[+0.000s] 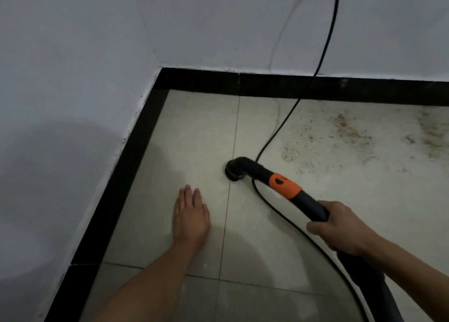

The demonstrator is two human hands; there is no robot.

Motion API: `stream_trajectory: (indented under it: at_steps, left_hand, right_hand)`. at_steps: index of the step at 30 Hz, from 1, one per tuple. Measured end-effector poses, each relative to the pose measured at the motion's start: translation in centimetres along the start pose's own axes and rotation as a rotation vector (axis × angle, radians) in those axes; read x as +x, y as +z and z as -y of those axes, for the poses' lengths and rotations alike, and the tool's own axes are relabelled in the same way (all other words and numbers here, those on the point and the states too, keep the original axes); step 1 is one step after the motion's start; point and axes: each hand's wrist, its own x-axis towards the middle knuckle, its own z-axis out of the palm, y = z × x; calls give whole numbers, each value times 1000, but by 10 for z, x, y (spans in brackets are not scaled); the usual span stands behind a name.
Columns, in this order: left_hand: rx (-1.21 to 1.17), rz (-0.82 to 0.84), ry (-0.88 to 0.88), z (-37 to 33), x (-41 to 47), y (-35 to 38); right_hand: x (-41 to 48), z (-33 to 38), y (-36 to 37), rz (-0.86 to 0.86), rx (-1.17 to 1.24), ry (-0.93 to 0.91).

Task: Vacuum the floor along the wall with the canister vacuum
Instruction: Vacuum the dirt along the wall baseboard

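Nearest, the left hand [190, 215] lies flat on the tile floor [194, 127], fingers straight and together, holding nothing. A black baseboard [116, 176] and white wall [73, 79] run just to its left. Ahead and right of its fingertips, the round nozzle [233, 172] sits on the tile. The right hand [340, 227] is wrapped round the black-and-orange vacuum handle [286, 184] behind that nozzle. A black cord [325, 42] passes under the handle, and scattered dirt [345, 132] lies ahead of this hand.

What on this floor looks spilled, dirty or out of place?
A brownish scatter of dirt lies on the floor at right, by the far wall; around the nozzle it looks clean. The black cord trails under the vacuum tube and could snag.
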Motion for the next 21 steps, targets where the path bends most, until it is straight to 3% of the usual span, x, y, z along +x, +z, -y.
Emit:
stream_trajectory:
  at_steps: [4,10,21]
  left_hand:
    - [11,39,-30,-4,-5,-5]
    - [6,69,39,-27,-2,-11]
    - [53,86,90,-77,-5,-4]
  right_hand:
    - [-16,1,15,63,-68,-59]
    - [-38,-30,3,-218,231,36]
    - [-91,-75,27,-278,87,102]
